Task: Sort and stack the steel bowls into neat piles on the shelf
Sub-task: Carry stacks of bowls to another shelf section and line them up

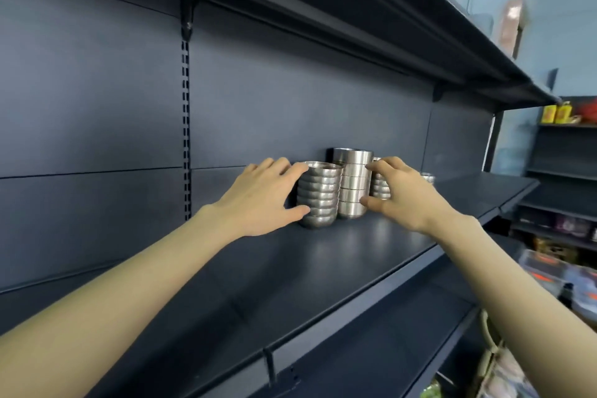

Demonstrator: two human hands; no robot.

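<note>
In the head view, three piles of steel bowls are standing close together at the back of the dark shelf (323, 255), against the rear panel. The left hand (258, 195) is wrapping its grip round the left pile (319, 195) of rounded bowls, with the forefinger lying at the top rim and the thumb pressing near the bottom. The right hand (408, 195) is closing its grip on the taller middle pile (353, 184) of straight-sided bowls, fingertips high and thumb low on its right side. The right pile (379, 187) is showing only partly behind that hand. Further right, a single bowl (428, 177) is sitting apart on the shelf.
</note>
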